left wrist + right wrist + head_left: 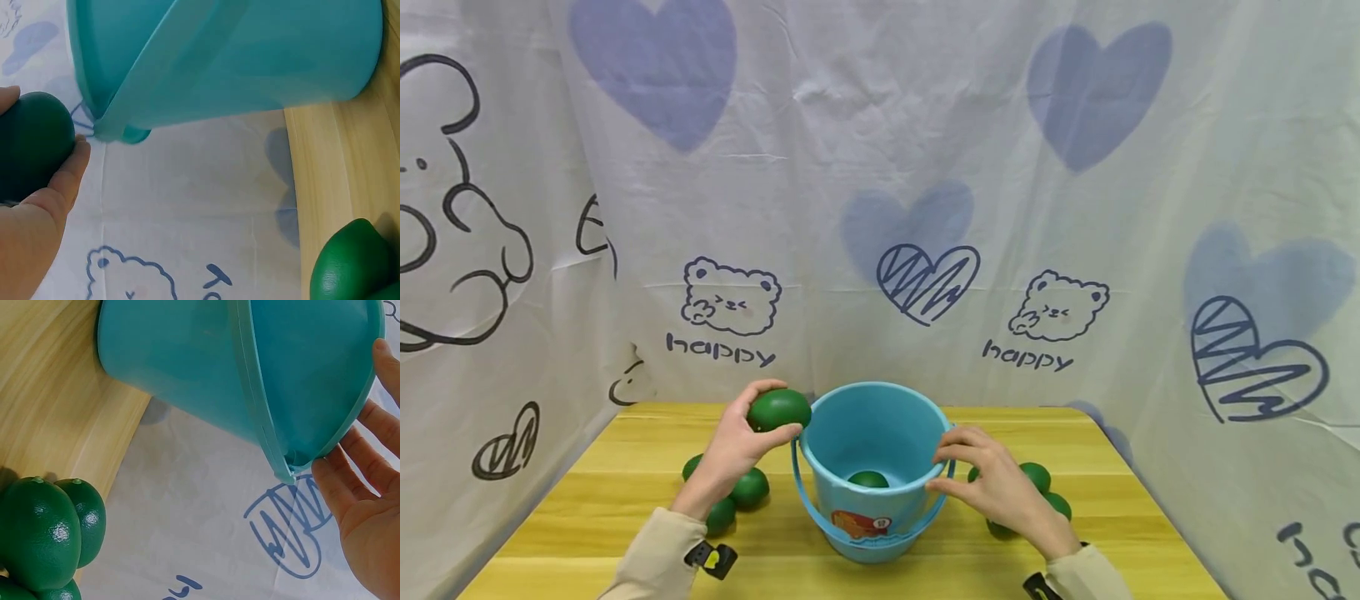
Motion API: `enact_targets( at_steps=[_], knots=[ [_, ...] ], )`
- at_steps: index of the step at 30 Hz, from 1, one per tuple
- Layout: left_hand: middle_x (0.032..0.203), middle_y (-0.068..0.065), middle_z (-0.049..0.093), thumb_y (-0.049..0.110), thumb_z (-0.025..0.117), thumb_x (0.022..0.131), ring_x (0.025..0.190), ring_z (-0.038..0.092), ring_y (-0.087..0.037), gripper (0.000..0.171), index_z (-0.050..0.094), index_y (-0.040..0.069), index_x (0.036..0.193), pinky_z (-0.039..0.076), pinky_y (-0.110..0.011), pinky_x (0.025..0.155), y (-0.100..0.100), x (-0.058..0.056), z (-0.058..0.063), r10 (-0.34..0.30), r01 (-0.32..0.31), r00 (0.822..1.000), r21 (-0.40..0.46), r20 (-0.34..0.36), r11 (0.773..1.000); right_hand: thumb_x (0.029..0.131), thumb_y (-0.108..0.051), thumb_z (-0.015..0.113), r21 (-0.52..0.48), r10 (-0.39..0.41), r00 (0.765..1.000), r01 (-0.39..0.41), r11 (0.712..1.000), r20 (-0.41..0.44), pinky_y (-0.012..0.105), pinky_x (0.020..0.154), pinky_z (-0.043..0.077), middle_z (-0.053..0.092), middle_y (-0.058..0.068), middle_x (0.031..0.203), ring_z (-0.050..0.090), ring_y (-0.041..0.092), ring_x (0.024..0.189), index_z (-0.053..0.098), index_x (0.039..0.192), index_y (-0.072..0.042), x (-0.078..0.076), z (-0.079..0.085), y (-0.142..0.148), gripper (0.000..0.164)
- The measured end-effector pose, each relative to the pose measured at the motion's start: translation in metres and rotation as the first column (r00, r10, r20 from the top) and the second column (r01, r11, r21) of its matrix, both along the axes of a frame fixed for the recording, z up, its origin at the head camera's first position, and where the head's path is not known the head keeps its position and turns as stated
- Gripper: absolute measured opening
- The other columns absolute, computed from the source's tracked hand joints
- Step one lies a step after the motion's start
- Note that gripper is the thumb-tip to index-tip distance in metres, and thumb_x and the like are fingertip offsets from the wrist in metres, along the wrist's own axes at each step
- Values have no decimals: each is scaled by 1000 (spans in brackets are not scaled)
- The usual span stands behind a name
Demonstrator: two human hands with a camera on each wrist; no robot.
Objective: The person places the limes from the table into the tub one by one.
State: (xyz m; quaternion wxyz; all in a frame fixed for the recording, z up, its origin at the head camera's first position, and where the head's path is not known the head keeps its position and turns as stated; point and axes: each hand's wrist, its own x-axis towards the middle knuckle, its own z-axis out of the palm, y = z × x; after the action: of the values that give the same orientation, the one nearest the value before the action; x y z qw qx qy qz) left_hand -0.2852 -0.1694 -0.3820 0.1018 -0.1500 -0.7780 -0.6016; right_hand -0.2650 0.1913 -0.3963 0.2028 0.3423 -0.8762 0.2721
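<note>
A light blue bucket (831,487) stands upright on the table, its handle (805,500) hanging down in front. My left hand (733,446) holds a smooth green lime (780,410) between thumb and fingers, just left of the bucket's rim and at about its height. This held lime (34,144) also shows in the left wrist view. Inside the bucket lies another lime (868,479). On the right side, my right hand (996,483) touches the rim with nearly straight, spread fingers (356,450), holding no fruit.
Several limes (750,488) lie on the wooden table (587,517) to the left, partly behind my left forearm. A second group of limes (40,531) sits to the right, partly hidden by my right hand. A printed cloth (880,125) hangs behind and beside the table.
</note>
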Motion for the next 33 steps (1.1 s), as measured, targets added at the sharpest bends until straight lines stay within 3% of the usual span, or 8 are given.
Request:
enact_targets(
  at_steps=[5,9,12,18,23,33],
  knots=[
    [123,-16,57,19,81,82,99,59,-29,57,52,17,131,56,-31,78,14,0,-3,-14,8,995,-66,-102,998,80,-46,76,-9,-1,1000,1,1000,-3,38,89,57,65,-3,111,58,12,108,71,95,-28,0,0,0,24],
    [120,-12,58,18,82,81,98,61,-25,57,54,18,131,58,-28,78,23,0,-6,-16,-11,974,-122,-225,992,80,-46,75,-19,-1,1000,1,1000,0,38,90,57,66,-2,112,59,13,109,71,96,-29,-1,-1,0,24],
    [118,-10,60,17,83,79,95,62,-23,61,54,17,132,59,-28,77,29,0,-9,-6,-37,962,-153,-273,988,79,-46,76,-38,6,1000,-6,999,-2,39,91,56,66,-1,112,59,13,110,71,96,-29,-1,-3,-1,24],
    [116,-9,64,13,86,75,92,63,-20,65,54,14,132,58,-29,75,38,1,-15,11,-82,950,-215,-311,973,79,-45,77,-55,11,1000,-11,998,-11,39,92,56,64,-8,112,58,12,110,70,96,-31,0,-6,-2,23],
    [120,-8,62,12,86,74,97,62,-20,65,56,9,132,58,-30,78,42,0,-14,11,-109,938,-264,-348,958,79,-46,76,-44,-10,1000,10,999,3,39,93,56,62,-12,113,58,12,111,70,96,-32,-1,-4,-2,23],
    [124,-8,62,15,86,75,102,63,-21,66,56,10,133,58,-35,81,45,-2,-14,1,-117,936,-307,-351,945,81,-49,74,-24,-15,1000,16,1000,10,39,92,56,63,-11,113,58,12,110,70,96,-31,0,-3,0,23]
  ],
)
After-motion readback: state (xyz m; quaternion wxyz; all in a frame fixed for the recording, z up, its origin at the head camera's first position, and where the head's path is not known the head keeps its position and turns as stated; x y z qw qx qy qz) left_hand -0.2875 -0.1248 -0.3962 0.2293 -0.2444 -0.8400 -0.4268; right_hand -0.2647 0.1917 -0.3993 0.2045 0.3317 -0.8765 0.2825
